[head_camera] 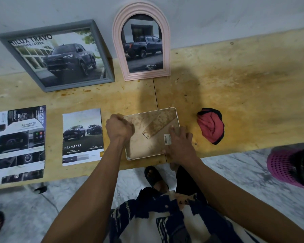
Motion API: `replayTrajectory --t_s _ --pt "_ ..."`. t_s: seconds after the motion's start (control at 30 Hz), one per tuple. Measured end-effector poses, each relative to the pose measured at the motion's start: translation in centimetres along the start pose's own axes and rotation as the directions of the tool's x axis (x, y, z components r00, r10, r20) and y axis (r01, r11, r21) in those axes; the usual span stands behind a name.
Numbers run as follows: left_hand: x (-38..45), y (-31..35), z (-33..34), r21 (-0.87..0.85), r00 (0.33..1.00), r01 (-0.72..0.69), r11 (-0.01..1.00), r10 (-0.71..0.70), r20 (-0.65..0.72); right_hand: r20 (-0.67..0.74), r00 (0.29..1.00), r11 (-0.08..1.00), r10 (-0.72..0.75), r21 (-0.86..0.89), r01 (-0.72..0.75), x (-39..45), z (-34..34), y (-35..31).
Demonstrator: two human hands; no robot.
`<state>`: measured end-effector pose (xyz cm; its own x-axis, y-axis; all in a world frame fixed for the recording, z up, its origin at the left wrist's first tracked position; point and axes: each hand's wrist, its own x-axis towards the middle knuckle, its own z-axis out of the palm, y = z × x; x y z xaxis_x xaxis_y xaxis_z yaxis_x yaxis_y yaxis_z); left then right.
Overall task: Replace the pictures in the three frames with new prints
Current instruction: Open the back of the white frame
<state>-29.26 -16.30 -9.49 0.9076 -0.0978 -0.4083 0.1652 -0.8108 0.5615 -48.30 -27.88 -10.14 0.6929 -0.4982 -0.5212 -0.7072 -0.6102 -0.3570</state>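
A: Fingers first?
B: Left hand is curled into a fist at the far-left corner of the face-down frame, probably working a back clip, though I can't tell if it pinches anything. Right hand lies flat, fingers spread, pressing the backing near the barcode sticker.
A: Where's the frame?
B: At the table's near edge, easel stand folded across its velvety back.
A: Step?
B: Looks like opening the third frame. The grey square frame and pink arched frame lean on the wall with truck pictures in them.
A: Next?
B: Likely free the backing, lift it out, swap in the double cab print or the brochure page. Red cloth sits at right.
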Motion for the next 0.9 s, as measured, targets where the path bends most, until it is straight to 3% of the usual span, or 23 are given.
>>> replayTrajectory --t_s 0.17,0.3,0.43,0.6,0.73,0.9 --pt "-0.6 0.4 -0.6 0.064 0.995 -0.096 0.993 0.097 -0.012 0.002 1.000 1.000 0.009 0.025 -0.009 -0.1 -0.2 -0.2" --pt "-0.2 0.5 -0.7 -0.100 0.994 0.063 0.993 -0.053 0.096 0.021 0.999 0.999 0.028 0.037 -0.029 0.0 -0.2 -0.2" --pt "0.2 -0.7 -0.4 -0.150 0.972 0.199 0.968 -0.176 0.155 -0.016 1.000 1.000 -0.013 0.005 0.013 0.1 0.2 0.0" --pt "-2.1 -1.8 -0.5 -0.040 0.972 0.171 0.984 -0.162 0.170 -0.002 1.000 0.999 0.009 0.035 -0.009 0.1 0.2 0.0" --pt "-4.8 -2.8 -0.4 0.157 0.978 0.087 0.984 -0.115 0.175 0.011 0.999 0.997 0.035 0.065 -0.035 0.1 0.0 0.1" --pt "-4.7 -2.9 -0.6 0.126 0.976 0.079 0.989 -0.102 0.190 0.012 1.000 0.999 0.009 0.046 -0.009 0.0 0.2 0.2"
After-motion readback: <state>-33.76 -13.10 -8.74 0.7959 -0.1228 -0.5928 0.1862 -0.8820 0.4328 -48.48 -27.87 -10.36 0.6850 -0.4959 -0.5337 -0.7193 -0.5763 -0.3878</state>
